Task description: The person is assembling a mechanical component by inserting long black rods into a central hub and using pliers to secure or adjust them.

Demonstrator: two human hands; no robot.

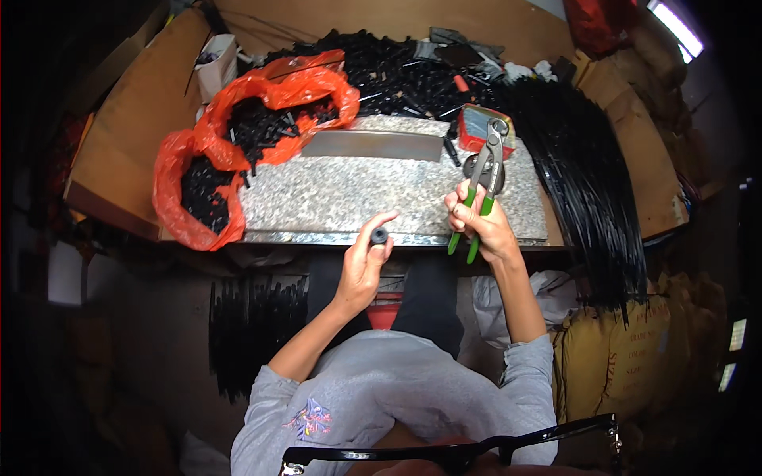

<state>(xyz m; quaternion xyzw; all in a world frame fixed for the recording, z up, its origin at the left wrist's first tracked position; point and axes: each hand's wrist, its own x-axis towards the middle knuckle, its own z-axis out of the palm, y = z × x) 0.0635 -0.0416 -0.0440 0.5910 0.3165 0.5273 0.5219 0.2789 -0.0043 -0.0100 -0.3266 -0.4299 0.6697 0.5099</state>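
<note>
In my right hand (482, 218) is a pair of pliers (494, 147) with green handles, jaws pointing up and away from me. It is held over the right part of a speckled stone slab (341, 194). My left hand (365, 266), at the slab's near edge, grips a short black tube (379, 236) whose round end with a dark hole faces up. The left index finger stretches out past the tube. A flat metal plate (373, 146) lies across the back of the slab. Behind the pliers sits a red-rimmed tin (476, 127), with a dark round object (480, 170) in front of it.
Orange plastic bags (171, 190) filled with short black pieces stand at the left. A heap of black parts (365, 71) covers the back. Long black strips (583, 166) hang over the right edge, and more strips (254, 325) are below at left. A yellow sack (635, 349) stands at lower right.
</note>
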